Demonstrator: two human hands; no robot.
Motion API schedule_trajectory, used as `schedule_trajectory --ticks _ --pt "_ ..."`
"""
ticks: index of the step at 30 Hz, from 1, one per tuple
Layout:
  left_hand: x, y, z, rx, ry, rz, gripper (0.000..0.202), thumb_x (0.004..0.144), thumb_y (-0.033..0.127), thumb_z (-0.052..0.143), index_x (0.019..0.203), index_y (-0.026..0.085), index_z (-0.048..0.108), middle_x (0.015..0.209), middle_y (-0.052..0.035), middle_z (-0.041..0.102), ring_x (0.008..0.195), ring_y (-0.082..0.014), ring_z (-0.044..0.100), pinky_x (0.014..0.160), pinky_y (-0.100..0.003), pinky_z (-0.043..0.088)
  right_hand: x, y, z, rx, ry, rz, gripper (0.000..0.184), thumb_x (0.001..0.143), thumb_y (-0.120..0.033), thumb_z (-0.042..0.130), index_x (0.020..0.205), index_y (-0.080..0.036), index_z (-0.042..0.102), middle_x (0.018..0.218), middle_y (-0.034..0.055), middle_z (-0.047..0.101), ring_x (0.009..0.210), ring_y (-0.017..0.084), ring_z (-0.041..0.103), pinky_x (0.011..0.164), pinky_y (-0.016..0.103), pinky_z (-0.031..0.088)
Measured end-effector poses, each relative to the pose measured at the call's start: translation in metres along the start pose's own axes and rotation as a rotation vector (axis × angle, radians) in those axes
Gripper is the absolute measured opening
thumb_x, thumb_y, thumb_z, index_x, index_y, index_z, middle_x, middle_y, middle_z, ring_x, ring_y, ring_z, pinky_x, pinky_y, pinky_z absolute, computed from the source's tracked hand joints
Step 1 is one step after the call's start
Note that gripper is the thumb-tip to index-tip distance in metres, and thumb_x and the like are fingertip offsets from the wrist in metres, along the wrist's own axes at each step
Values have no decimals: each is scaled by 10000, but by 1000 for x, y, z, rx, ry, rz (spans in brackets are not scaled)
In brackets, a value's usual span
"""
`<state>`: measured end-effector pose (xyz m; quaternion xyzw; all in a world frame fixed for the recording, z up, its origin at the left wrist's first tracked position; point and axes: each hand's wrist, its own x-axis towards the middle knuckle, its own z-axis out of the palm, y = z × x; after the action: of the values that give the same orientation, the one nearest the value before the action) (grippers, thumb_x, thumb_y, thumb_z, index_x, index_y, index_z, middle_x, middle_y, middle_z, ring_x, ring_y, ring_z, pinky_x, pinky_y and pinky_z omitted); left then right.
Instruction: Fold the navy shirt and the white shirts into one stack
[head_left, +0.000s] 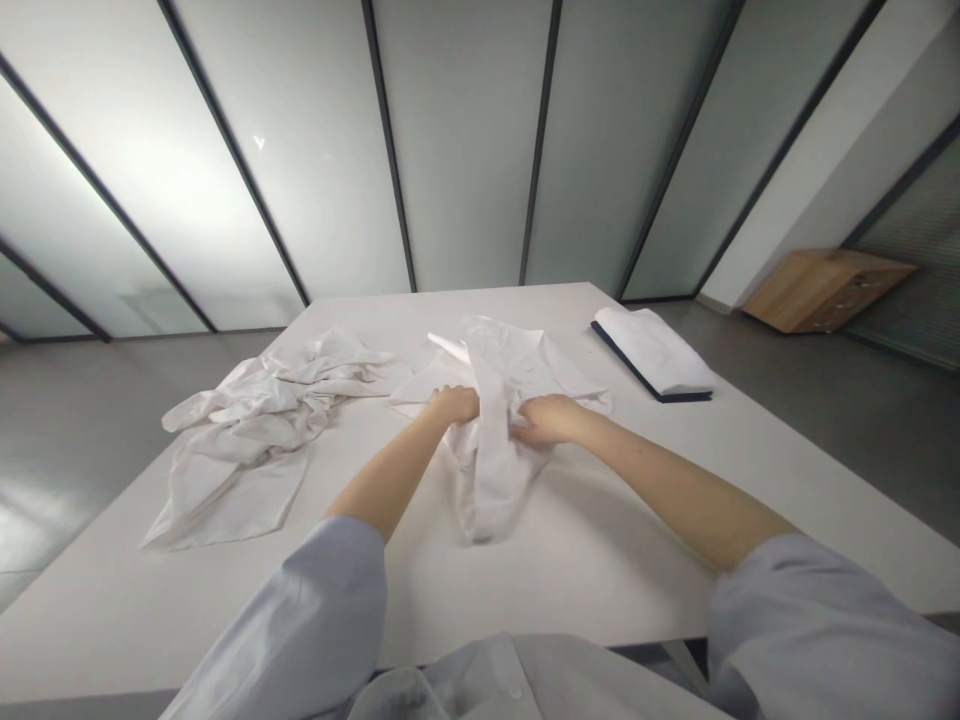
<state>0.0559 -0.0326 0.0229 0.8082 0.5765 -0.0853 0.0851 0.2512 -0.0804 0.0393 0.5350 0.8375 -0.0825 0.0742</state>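
A white garment [491,440], probably a shirt, lies bunched in the middle of the table in front of me. My left hand [456,403] is closed on its left side, the fingers partly hidden by the cloth. On the opposite side my right hand [551,418] grips the same fabric, fingers curled into it. Between the hands a long fold of cloth hangs toward me, its lower end slightly blurred. The far part of the garment spreads out flat beyond my hands.
A crumpled heap of white cloth [255,430] lies on the left of the white table [600,580]. At the right edge, folded white cloth [656,345] rests on a dark blue board [630,368]. Frosted glass panels [465,150] and a wooden cabinet [817,290] stand beyond.
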Motion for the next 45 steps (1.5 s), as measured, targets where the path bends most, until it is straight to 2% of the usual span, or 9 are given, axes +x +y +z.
schedule_trajectory --ticks 4,9,13,17,22,26,30,36,45 --pt "26 -2 -4 -36 -14 183 397 864 325 557 1254 283 622 1383 -77 574 1267 -268 532 1047 -420 401 6 11 -9 253 -59 -278 439 884 -524 497 1172 -268 708 1098 31 735 980 240 671 848 295 482" --pt "34 -10 5 -245 -22 476 558 736 292 708 1279 218 607 1396 -81 563 1255 -259 540 1057 -343 405 38 59 6 102 259 -28 555 890 -491 511 1378 -229 554 1462 79 493 1375 275 392 1090 371 337" --pt "32 -11 11 -187 -74 519 731 674 234 755 1368 250 527 1436 -71 524 1278 -287 513 1076 -360 383 49 81 31 70 149 211 734 892 -646 416 1502 -241 361 1582 124 281 1449 326 240 1131 513 237" --pt "36 -16 -4 -8 -5 372 640 761 269 704 1370 293 510 1459 -74 493 1354 -278 425 1116 -410 321 43 69 35 55 101 315 861 821 -782 388 1494 -246 367 1573 170 282 1404 411 296 1057 600 296" --pt "39 -36 -41 131 409 -135 456 882 336 566 1303 163 555 1370 -194 539 1332 -332 429 1078 -499 329 23 42 9 -38 20 359 770 790 -774 454 1192 -158 684 1183 230 660 1102 387 611 882 477 464" --pt "27 -45 -52 33 360 -299 485 931 487 407 1168 137 644 1154 -189 665 1105 -313 614 905 -416 471 15 32 -11 -58 -49 180 557 818 -670 525 1028 -207 755 1055 160 722 997 341 663 841 417 485" --pt "4 -26 -29 -10 229 -245 722 909 671 275 1145 114 670 1142 -214 670 1102 -338 617 914 -437 458 27 44 -8 -2 148 -7 566 869 -600 507 1292 -242 623 1324 114 612 1218 314 549 1021 410 399" --pt "-24 20 29 77 232 -126 975 828 735 398 1496 33 286 1416 -302 452 1342 -423 382 1004 -533 370 42 70 34 65 187 147 762 862 -677 457 1483 -244 370 1563 138 311 1432 361 243 1114 582 226" --pt "14 -10 24 48 247 196 900 807 765 413 1516 233 253 1515 -131 394 1374 -330 352 1127 -462 230 -2 58 34 10 18 382 849 814 -788 386 1365 -153 504 1329 262 534 1159 417 556 925 534 428"
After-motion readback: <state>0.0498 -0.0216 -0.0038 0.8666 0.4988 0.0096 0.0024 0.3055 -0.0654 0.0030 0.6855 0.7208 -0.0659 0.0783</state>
